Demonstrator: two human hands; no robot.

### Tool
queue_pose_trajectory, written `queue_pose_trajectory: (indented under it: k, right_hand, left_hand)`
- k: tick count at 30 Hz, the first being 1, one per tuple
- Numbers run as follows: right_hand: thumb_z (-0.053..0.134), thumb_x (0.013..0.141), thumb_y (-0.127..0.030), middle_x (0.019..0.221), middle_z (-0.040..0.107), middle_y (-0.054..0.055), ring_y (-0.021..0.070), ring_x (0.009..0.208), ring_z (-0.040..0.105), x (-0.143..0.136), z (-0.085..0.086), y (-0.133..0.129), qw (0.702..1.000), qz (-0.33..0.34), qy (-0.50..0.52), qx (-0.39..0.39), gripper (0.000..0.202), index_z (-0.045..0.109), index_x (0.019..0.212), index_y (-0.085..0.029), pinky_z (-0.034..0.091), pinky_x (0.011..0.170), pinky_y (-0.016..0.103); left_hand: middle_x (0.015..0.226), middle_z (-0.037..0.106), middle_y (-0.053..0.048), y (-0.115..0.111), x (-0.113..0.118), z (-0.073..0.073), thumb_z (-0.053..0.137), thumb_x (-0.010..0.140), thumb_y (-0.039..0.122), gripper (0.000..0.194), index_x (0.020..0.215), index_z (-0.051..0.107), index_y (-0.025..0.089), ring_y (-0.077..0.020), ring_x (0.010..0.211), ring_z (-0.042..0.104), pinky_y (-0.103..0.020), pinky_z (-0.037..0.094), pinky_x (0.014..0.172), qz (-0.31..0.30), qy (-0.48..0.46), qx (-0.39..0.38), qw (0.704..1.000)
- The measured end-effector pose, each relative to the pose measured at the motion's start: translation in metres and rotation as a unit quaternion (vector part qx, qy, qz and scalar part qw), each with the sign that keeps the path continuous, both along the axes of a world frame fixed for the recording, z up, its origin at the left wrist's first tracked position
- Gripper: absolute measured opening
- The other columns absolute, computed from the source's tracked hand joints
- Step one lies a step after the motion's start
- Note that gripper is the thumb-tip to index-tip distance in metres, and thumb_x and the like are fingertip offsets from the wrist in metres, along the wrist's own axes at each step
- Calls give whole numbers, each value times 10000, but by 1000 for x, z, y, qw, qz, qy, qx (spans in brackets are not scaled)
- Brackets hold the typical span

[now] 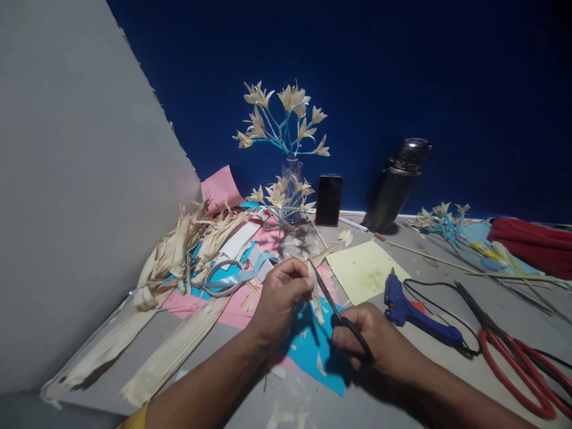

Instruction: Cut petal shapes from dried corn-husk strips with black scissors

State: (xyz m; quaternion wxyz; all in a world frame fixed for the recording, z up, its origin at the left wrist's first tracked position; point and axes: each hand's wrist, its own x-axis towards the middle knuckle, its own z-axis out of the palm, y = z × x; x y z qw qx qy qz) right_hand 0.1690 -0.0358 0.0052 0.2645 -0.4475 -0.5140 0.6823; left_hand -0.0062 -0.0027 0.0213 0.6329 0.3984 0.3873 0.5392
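My left hand (286,298) pinches a small pale piece of corn husk (315,298) between thumb and fingers. In my right hand (373,336) is a pair of scissors (329,292) with black handles, its blades pointing up and away, close beside the husk. Whether the blades touch the husk I cannot tell. Beneath both hands lies a sheet of blue paper (319,363) with husk scraps on it. To the right of my right hand rests a blue glue gun (415,316) with its black cord.
Dried husks (179,244) are heaped at left beside a tape roll (223,279). Husk flowers (286,128) stand in a glass bottle (292,173) near a phone (329,201) and a dark flask (393,190). Yellow paper (369,271) and large red-handled scissors (513,351) lie at right.
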Motion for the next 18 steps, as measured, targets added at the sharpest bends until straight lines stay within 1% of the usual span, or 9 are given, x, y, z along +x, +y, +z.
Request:
queue_pose_trajectory:
  k: [4, 7, 11, 15, 18]
  right_hand:
    - [680, 724, -398, 413, 458, -22, 75, 398, 361, 1, 4, 1, 999, 7, -32, 2, 406, 488, 443, -176, 219, 420, 228]
    - [677, 724, -409, 403, 445, -26, 72, 396, 363, 2, 7, 2, 999, 12, -44, 13, 417, 495, 432, -173, 226, 421, 223]
    - [673, 732, -388, 395, 446, -28, 72, 390, 380, 3, 6, 3, 999, 19, -48, 17, 410, 502, 430, -169, 248, 430, 224]
    - [670, 743, -375, 376, 419, -37, 71, 372, 359, 4, 4, 4, 999, 2, -51, 11, 414, 489, 430, -173, 216, 411, 226]
    - [671, 759, -381, 408, 460, -23, 74, 390, 386, 3, 5, 5, 999, -27, -42, 9, 406, 507, 457, -164, 239, 412, 220]
  left_hand:
    - [526, 462, 52, 1, -1, 2, 664, 659, 190, 123, 675, 542, 177, -73, 463, 329, -220, 236, 480, -4, 1, -5, 1000]
    - [508, 433, 58, 0, -2, 2, 652, 655, 194, 125, 663, 528, 183, -74, 452, 302, -223, 224, 467, -8, -4, -10, 1000]
    - [501, 415, 63, 0, -2, 1, 639, 659, 176, 120, 660, 520, 183, -65, 437, 270, -218, 209, 459, -15, -16, -10, 1000]
    - [498, 392, 71, 0, -2, 0, 624, 679, 140, 109, 665, 521, 174, -55, 439, 249, -207, 188, 452, -19, -26, -3, 999]
    - [503, 429, 65, 0, -1, 0, 635, 697, 129, 107, 681, 537, 166, -52, 445, 296, -197, 222, 457, -23, -25, -8, 999]
